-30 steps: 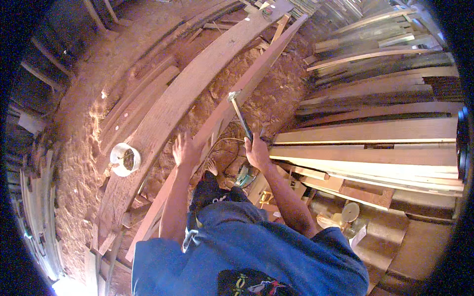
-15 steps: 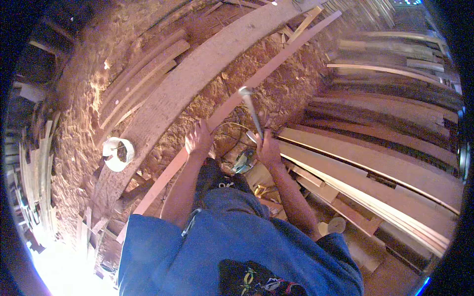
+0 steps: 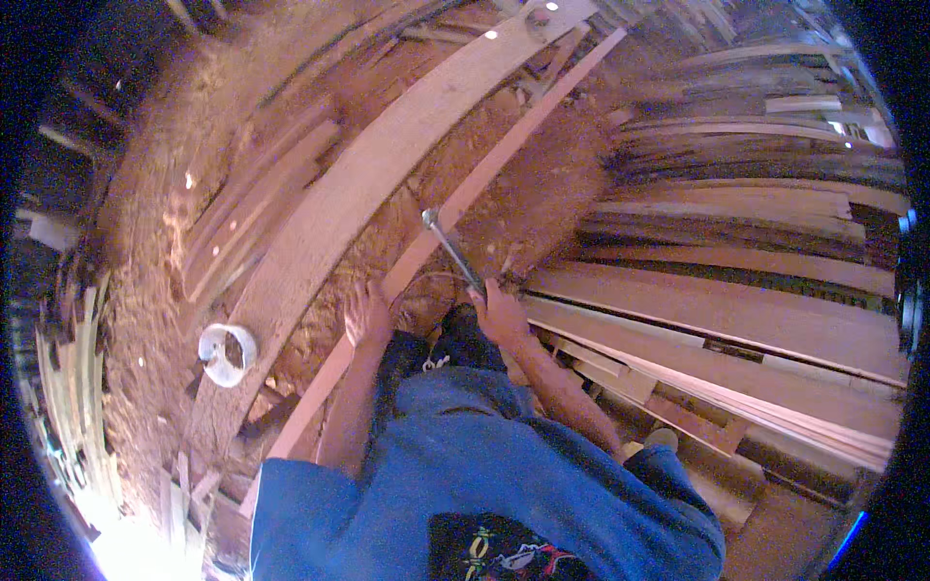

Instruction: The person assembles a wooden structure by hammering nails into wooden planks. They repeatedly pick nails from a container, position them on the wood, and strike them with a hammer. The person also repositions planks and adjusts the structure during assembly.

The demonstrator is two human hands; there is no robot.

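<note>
A long, narrow wooden strip (image 3: 484, 179) runs slantwise from the upper right to the lower left in front of me. My left hand (image 3: 368, 315) grips it, fingers bent over the wood; the hand hides part of the strip. In my closed right hand (image 3: 504, 315) is a hammer (image 3: 452, 250), held by its handle. The metal head reaches up and left over the strip, beyond my left hand. Whether it touches the wood, I cannot tell.
A wide, rough plank (image 3: 320, 218) lies left of the strip, with a white round container (image 3: 227, 354) on its near part. Stacked boards (image 3: 717, 310) fill the right side. Shavings cover the ground, and more wood pieces (image 3: 262, 208) lie at far left.
The hammer and my right hand have moved left and down, bringing the head over the strip. The view has shifted a little. The power tool seen between my arms earlier no longer shows.
</note>
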